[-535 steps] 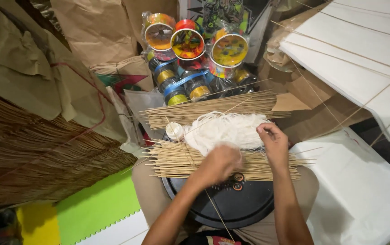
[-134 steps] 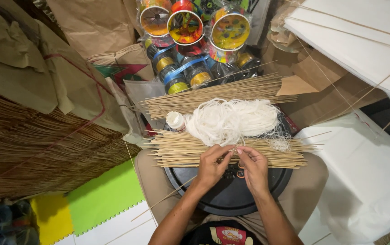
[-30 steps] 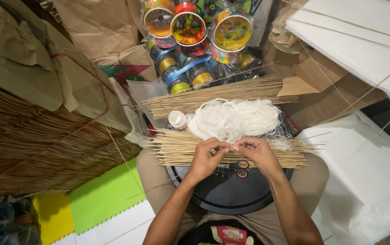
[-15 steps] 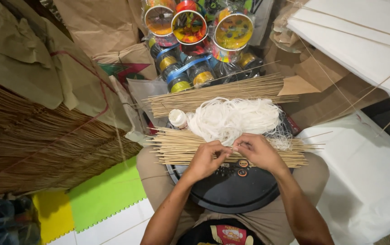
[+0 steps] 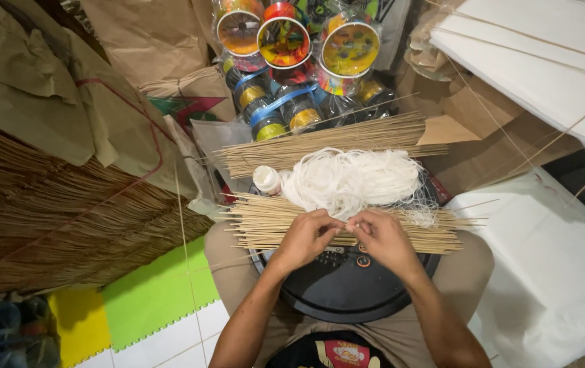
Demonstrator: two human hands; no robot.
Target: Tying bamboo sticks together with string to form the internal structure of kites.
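Since a moment ago, little is changed: left hand [image 5: 308, 236] and right hand [image 5: 382, 235] are kept pinched together on white string [image 5: 347, 178] above the sticks [image 5: 347, 228]; tension is best held even.

Wrapped spools and brown bags

Clear-wrapped colourful round spools [image 5: 286, 48] stand at top centre; crumpled brown paper bags [image 5: 149, 41] lie left of them and behind.

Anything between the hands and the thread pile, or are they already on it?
Nothing visible in the way. Left hand and right hand rest on the sticks, fingertips meeting at the thread pile's near edge.
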